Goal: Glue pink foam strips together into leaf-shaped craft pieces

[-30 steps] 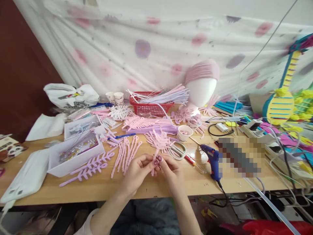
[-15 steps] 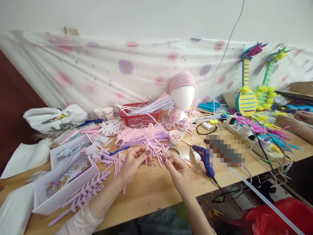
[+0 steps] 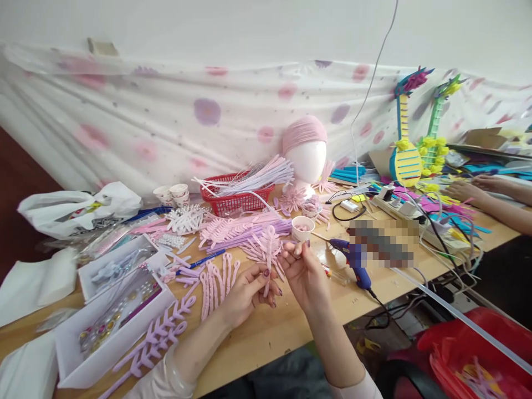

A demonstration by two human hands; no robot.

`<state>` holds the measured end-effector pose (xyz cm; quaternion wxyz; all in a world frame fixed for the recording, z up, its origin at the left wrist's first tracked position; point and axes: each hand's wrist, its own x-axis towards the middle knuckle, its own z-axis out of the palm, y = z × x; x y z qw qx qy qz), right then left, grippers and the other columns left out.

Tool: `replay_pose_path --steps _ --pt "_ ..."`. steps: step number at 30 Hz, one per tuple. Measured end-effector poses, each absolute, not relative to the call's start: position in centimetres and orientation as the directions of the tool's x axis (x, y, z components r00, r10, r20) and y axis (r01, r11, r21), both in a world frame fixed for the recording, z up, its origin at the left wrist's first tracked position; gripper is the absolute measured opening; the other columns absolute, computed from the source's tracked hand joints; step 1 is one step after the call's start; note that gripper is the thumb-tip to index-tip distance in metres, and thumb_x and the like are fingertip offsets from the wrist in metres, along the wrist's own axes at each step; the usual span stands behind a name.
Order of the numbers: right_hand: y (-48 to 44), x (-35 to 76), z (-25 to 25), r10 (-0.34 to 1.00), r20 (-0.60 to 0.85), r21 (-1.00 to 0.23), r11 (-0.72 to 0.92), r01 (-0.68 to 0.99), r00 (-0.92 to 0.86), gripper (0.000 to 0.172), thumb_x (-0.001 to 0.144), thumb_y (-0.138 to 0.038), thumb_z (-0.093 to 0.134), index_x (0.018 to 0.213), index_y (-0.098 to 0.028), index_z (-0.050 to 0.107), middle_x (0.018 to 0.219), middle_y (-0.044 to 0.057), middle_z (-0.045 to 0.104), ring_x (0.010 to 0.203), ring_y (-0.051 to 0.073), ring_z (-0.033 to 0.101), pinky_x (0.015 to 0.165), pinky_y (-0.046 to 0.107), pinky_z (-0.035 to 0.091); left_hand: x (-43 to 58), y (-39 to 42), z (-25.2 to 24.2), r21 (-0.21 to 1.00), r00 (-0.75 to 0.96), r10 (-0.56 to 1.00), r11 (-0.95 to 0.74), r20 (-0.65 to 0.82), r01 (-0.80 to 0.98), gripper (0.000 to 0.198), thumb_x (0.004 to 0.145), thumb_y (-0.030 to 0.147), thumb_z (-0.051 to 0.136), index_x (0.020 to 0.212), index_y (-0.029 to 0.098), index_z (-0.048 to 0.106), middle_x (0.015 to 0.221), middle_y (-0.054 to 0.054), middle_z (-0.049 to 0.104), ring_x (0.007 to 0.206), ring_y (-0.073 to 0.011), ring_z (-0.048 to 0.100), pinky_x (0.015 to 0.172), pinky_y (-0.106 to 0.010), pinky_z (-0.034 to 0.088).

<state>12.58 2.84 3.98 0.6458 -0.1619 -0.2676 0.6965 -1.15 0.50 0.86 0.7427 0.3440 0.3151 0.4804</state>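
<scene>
My left hand [image 3: 254, 289] pinches the stem of a pink pipe-cleaner sprig [image 3: 270, 244], which stands upright with small looped leaves. Just right of it is my right hand [image 3: 306, 274], raised with thumb and fingers curled together; whatever they may hold is too small to make out. Behind the sprig lie loose pink pipe-cleaner pieces [image 3: 254, 249]. Several looped pink stems [image 3: 216, 282] are lined up left of my hands, beside finished purple sprigs [image 3: 155, 338]. A white paper cup [image 3: 302, 231] with small pink bits stands beyond my right hand.
A blue glue gun [image 3: 361, 277] with its cord lies to the right. Behind are a red basket [image 3: 228, 206] of pipe cleaners and a white foam head [image 3: 306, 160]. White boxes [image 3: 120, 338] of beads sit left. Another person's hands [image 3: 465, 194] rest far right, past power strips [image 3: 394, 208].
My right hand has lifted and turned, its fingers curling up beside the sprig. My left hand has shifted right, still holding the sprig. The camera view has turned slightly right.
</scene>
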Motion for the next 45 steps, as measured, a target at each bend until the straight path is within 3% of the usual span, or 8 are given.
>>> replay_pose_path --steps 4,8,12,18,24,28,39,45 --pt "2.5 13.6 3.3 0.957 0.165 -0.745 -0.037 -0.666 -0.238 0.028 0.079 -0.037 0.070 0.060 -0.018 0.061 0.062 0.002 0.067 0.058 0.014 0.061 0.061 0.026 0.052 -1.3 0.5 1.3 0.768 0.321 0.937 0.308 -0.141 -0.562 0.029 0.067 0.035 0.081 0.078 0.012 0.065 0.057 -0.001 0.065 0.043 -0.0087 0.056 0.044 -0.019 0.049" --pt "2.4 16.3 1.9 0.990 0.107 -0.815 0.032 -0.578 -0.096 0.030 0.076 -0.034 0.071 0.054 -0.018 0.060 0.057 0.002 0.064 0.057 0.013 0.058 0.062 0.024 0.051 -1.9 0.9 1.6 0.630 0.280 0.937 0.347 -0.207 -0.695 0.016 0.068 0.016 0.080 0.077 0.010 0.067 0.055 -0.001 0.064 0.043 -0.0091 0.056 0.042 -0.019 0.050" --pt "1.8 19.1 1.7 0.997 0.076 -0.853 0.077 -0.516 0.023 0.030 0.076 -0.035 0.071 0.053 -0.018 0.060 0.061 0.002 0.065 0.063 0.013 0.060 0.065 0.023 0.052 -3.5 2.0 1.9 0.526 0.194 0.953 0.291 -0.233 -0.799 0.006 0.078 0.008 0.066 0.076 0.013 0.066 0.056 0.002 0.062 0.045 -0.0060 0.056 0.044 -0.015 0.050" --pt "0.3 20.3 2.5 0.988 0.122 -0.891 0.153 -0.427 0.098 0.021 0.075 -0.038 0.073 0.067 -0.019 0.073 0.075 0.005 0.072 0.075 0.016 0.064 0.075 0.025 0.053 -4.9 3.0 2.4 0.442 0.117 0.963 0.217 -0.243 -0.870 0.019 0.086 0.006 0.050 0.075 0.014 0.064 0.056 0.003 0.058 0.045 -0.0053 0.054 0.045 -0.014 0.052" --pt "0.1 19.5 1.4 0.983 0.104 -0.953 0.143 -0.268 0.152 0.020 0.070 -0.040 0.078 0.082 -0.024 0.080 0.082 0.004 0.075 0.077 0.019 0.064 0.079 0.033 0.052 -4.5 2.5 2.3 0.473 0.145 0.960 0.246 -0.241 -0.846 0.018 0.085 0.005 0.052 0.075 0.012 0.065 0.056 0.001 0.058 0.047 -0.0075 0.056 0.045 -0.017 0.052" --pt "0.4 18.5 1.2 0.977 0.151 -0.975 0.173 -0.143 0.152 0.014 0.067 -0.036 0.081 0.076 -0.025 0.080 0.079 0.004 0.076 0.086 0.023 0.065 0.084 0.036 0.049 -3.9 2.2 1.9 0.514 0.186 0.952 0.289 -0.242 -0.808 0.013 0.081 0.006 0.059 0.072 0.012 0.065 0.055 0.001 0.058 0.047 -0.0077 0.055 0.045 -0.017 0.052" --pt "1.4 14.5 0.9 0.980 0.176 -0.934 0.195 -0.300 0.089 0.018 0.066 -0.030 0.081 0.062 -0.020 0.067 0.066 -0.001 0.065 0.065 0.013 0.056 0.065 0.025 0.045 -2.5 1.1 1.2 0.605 0.301 0.919 0.395 -0.255 -0.692 0.015 0.064 0.013 0.081 0.070 0.010 0.068 0.054 0.000 0.063 0.045 -0.0086 0.058 0.046 -0.018 0.050" --pt "1.6 13.8 1.5 0.967 0.253 -0.942 0.254 -0.218 0.035 0.018 0.070 -0.029 0.079 0.065 -0.020 0.063 0.067 -0.001 0.061 0.066 0.014 0.054 0.062 0.025 0.044 -2.2 1.0 1.0 0.647 0.292 0.936 0.348 -0.197 -0.678 0.020 0.067 0.019 0.080 0.070 0.014 0.062 0.066 0.000 0.065 0.061 -0.0110 0.063 0.063 -0.023 0.053"
